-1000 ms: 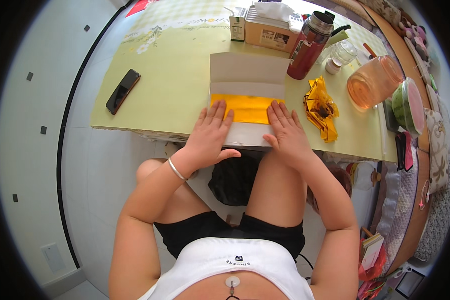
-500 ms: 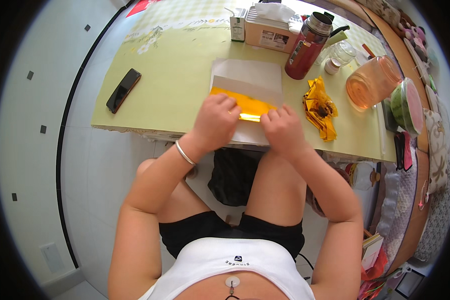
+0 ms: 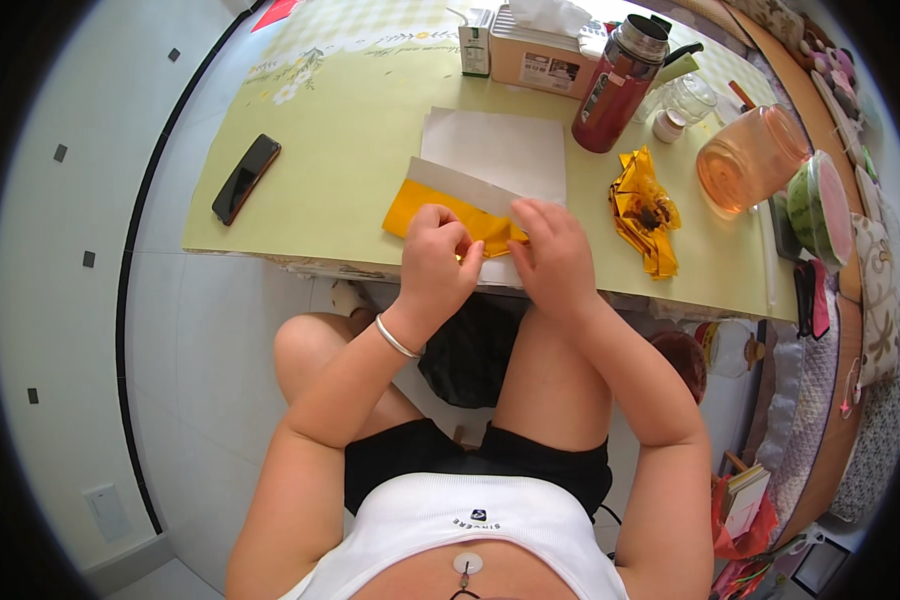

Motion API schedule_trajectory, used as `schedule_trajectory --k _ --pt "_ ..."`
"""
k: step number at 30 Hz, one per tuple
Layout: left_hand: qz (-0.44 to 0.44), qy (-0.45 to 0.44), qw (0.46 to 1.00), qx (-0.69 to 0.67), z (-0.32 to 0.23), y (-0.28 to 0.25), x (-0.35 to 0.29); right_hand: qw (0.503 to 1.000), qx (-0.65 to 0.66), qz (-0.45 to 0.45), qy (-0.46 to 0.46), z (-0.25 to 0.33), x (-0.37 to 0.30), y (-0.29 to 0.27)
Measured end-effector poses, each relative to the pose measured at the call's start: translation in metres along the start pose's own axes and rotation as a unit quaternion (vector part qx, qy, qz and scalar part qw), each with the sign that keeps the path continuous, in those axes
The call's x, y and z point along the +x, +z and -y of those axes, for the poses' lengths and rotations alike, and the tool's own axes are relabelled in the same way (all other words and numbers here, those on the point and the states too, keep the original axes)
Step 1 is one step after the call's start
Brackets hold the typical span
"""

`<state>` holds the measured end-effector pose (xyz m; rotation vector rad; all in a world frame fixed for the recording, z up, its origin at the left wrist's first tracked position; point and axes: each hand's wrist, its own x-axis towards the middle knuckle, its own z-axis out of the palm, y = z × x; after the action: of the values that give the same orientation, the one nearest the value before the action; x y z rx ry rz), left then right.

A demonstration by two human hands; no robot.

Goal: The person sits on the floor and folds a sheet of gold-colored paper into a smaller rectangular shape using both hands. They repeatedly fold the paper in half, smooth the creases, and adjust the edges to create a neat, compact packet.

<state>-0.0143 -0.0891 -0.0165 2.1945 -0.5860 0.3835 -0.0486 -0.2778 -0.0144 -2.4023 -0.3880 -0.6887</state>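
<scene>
A strip of gold foil paper (image 3: 410,207), its pale back showing along the far side, lies slanted at the table's front edge. My left hand (image 3: 437,262) is closed on its near edge, thumb against bent forefinger. At the right end of the foil, my right hand (image 3: 555,250) has its thumb and curved fingers around the creased tip. Beneath the foil is a white sheet of paper (image 3: 495,145), partly covered by the foil and my hands. To the right lies a crumpled gold wrapper (image 3: 642,215) with a dark lump in it.
A phone (image 3: 247,180) lies at the left of the table (image 3: 330,130). Along the back stand a drink carton (image 3: 475,45), a tissue box (image 3: 540,60) and a red thermos (image 3: 620,85). On the right are an orange-tinted jar (image 3: 750,160) and a cut watermelon (image 3: 818,210).
The foil strip has turned, its left end swinging out to the left and its right end drawn nearer. My hands have moved closer together, the left one lower, and the right end is now creased.
</scene>
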Motion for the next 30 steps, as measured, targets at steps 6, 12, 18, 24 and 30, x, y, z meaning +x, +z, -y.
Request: schedule_trajectory --k 6,12,18,24,30 --pt "0.004 0.001 1.000 -0.003 0.003 0.000 -0.004 0.980 -0.091 0.146 -0.096 0.028 -0.027 0.008" --pt "0.012 -0.013 1.000 -0.012 0.004 0.002 -0.005 0.977 -0.099 0.173 -0.074 0.020 -0.035 0.013" --pt "0.004 0.010 1.000 0.006 0.004 0.002 -0.003 0.974 -0.116 0.182 -0.063 0.024 -0.037 0.011" --pt "0.045 0.001 0.999 -0.004 0.009 -0.007 -0.004 0.981 -0.087 0.172 -0.039 0.028 -0.034 0.011" --pt "0.097 0.193 0.972 0.092 0.020 -0.057 0.013 0.970 -0.104 0.211 -0.063 0.031 -0.027 0.003"
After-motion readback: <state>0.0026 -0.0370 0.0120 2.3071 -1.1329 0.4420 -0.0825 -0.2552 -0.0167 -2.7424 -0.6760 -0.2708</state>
